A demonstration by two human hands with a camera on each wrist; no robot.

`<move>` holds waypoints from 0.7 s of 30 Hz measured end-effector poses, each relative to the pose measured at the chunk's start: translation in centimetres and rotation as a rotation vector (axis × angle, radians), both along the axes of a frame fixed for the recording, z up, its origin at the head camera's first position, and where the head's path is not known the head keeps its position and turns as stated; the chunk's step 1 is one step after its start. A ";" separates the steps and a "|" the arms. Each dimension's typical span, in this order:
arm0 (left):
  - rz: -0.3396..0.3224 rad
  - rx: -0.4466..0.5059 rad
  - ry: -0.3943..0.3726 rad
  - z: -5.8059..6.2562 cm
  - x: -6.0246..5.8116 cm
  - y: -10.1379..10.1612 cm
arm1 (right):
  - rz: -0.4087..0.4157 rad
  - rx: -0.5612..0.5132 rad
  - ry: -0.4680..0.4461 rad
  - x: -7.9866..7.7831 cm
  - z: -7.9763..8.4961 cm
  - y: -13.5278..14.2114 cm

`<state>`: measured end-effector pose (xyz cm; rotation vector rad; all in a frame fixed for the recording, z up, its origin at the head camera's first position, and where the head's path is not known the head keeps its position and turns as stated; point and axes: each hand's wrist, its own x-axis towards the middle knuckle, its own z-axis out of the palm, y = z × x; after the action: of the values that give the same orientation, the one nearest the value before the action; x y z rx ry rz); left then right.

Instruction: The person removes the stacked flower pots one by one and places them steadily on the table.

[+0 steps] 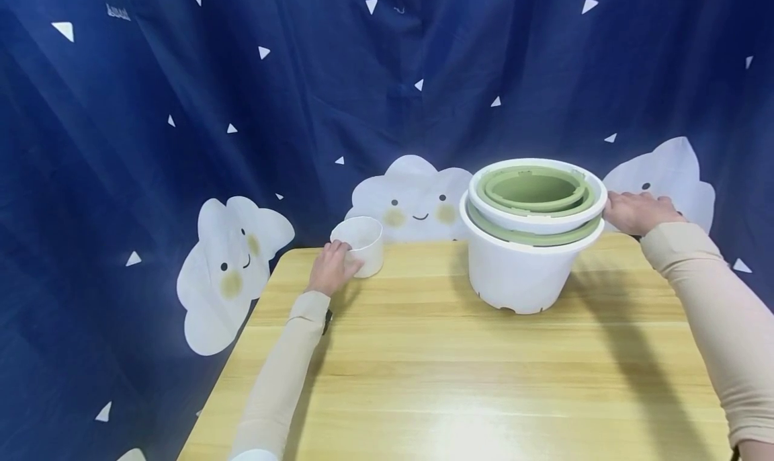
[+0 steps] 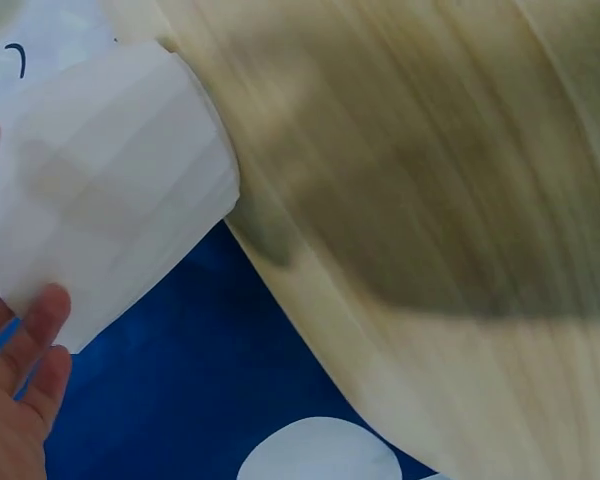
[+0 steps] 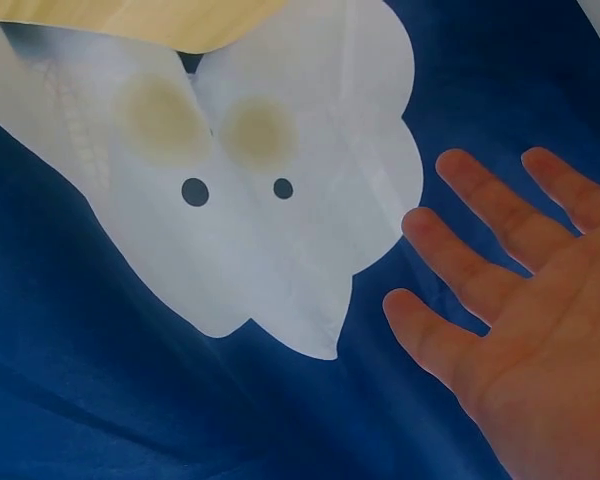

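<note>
A small white pot [image 1: 370, 253] stands near the table's far left edge. My left hand [image 1: 331, 267] holds it from the near left side, with fingers and thumb about its wall. In the left wrist view, fingertips [image 2: 48, 305] lie against the side of the white pot [image 2: 120, 170]. Several nested white and green pots form a stack, with a large white pot [image 1: 520, 276] outermost and a green pot [image 1: 538, 187] innermost. My right hand [image 1: 642, 212] is beside the stack's right rim. In the right wrist view, the right hand [image 3: 540, 300] has its fingers extended and spread, holding nothing.
A light wooden table [image 1: 423, 360] lies under the pots, its far edge just behind them. Behind it hangs a dark blue curtain [image 1: 338, 64] with white triangles and smiling clouds. The right arm's shadow falls across the table's right side.
</note>
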<state>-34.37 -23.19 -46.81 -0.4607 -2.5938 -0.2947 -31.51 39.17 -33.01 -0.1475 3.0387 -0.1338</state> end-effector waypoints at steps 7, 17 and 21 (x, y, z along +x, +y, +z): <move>0.021 0.052 -0.019 0.9 0.2 0.6 | 0.019 0.008 0.009 0.1 0.3 -0.6; -0.184 0.201 0.047 7.2 -0.5 6.5 | 0.019 0.013 0.011 -0.2 0.5 -0.7; -0.299 0.219 0.005 10.6 0.0 10.3 | 0.017 0.007 0.002 -0.3 0.5 -0.9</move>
<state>-34.37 -12.93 -36.21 -0.7665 -2.4470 -0.6696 -31.79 38.31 -32.52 -0.1728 3.0388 -0.1223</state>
